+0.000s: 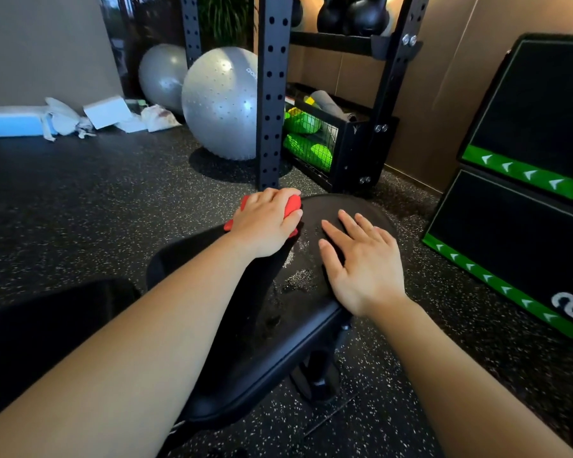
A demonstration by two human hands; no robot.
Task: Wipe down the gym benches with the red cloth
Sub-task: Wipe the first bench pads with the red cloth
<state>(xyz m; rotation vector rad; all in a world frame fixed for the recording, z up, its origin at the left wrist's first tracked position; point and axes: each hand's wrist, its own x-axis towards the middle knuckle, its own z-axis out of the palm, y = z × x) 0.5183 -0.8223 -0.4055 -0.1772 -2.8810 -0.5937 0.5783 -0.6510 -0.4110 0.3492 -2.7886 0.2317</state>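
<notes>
Left fingers [273, 197] curled over the bunched red cloth [292, 205], thumb hooked round its right side. Left hand [265, 223] pins the cloth on the far-left edge of the surface [278, 345]. Red pokes out at the hand's left and under the thumb.

Right fingers [353, 224] straight and slightly spread, holding nothing. Right hand [361, 262] lies palm-down on the surface's right half, just beside the left hand but not touching it. Both forearms bare.

Surface: black padded bench top, rounded far end, slight sheen. Speckled wet or dusty patches [298, 277] sit on the surface between the two hands. Dark support post [321, 375] under the surface's right edge.

Room, all relative to the surface:
- under it: black rubber floor [80, 200] with white flecks
- just beyond the far end: black perforated rack upright [272, 94]
- beyond, left of the upright: grey studded exercise ball [222, 100], second grey ball [162, 77] behind it
- beyond, right of the upright: wire basket [321, 140] low in the rack, green items inside; can't tell what they are
- above the basket: kettlebells [366, 14] on a rack shelf
- right of the surface: two stacked black plyo boxes [526, 127] with green arrow stripes, tilted, "24" on the lower one
- far left, along the grey wall: blue block [12, 123], white box [106, 110], crumpled bags
</notes>
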